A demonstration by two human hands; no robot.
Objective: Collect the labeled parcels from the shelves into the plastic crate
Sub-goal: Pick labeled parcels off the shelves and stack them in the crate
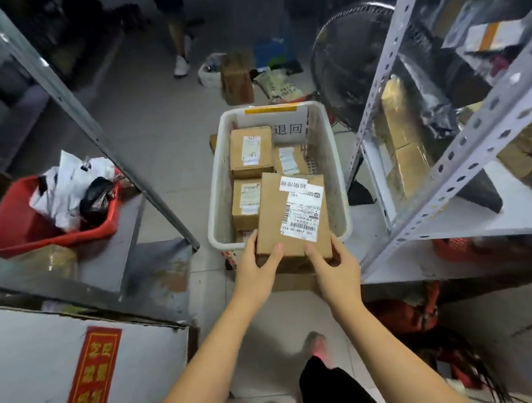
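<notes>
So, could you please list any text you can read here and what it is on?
"退回": paper sign on the crate's far wall.
Shipping label on the held parcel: upside down, too small to read.
Other parcels' labels and the red banner: blurred.

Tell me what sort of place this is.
Likely a parcel depot or courier storeroom. Perforated metal shelving holds packages, a white plastic crate on the floor holds labelled cardboard parcels, and the left hand and right hand grip another labelled box over it.
</notes>
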